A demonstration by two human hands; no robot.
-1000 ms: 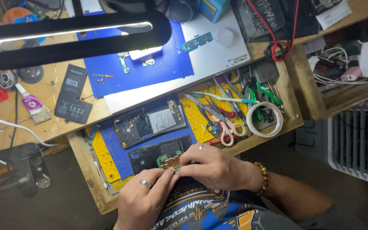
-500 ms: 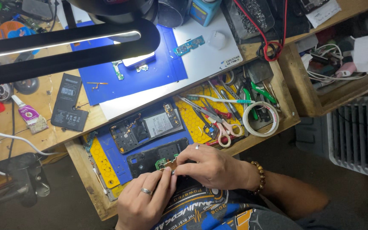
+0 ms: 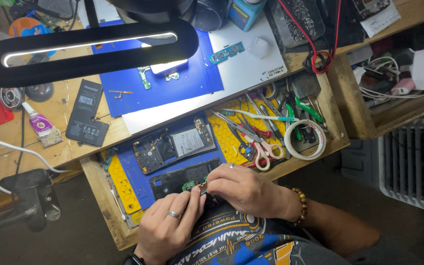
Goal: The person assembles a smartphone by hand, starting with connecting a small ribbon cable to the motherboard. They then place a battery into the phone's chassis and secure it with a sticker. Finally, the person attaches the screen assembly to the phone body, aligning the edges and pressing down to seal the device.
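Seen from above, a left hand [image 3: 165, 225] wearing a ring and a right hand [image 3: 241, 189] pinch a small green circuit board [image 3: 190, 185] over an opened black phone [image 3: 182, 179] in a wooden drawer [image 3: 105, 206]. Scissors [image 3: 258, 147] and a tape roll [image 3: 305, 140] lie nearby.

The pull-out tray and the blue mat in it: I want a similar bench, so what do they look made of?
The tray looks like bare, unvarnished wood: pale, with visible grain and worn edges. The blue mat looks like soft matte rubber or silicone, dull and glare-free, though I can't be sure.
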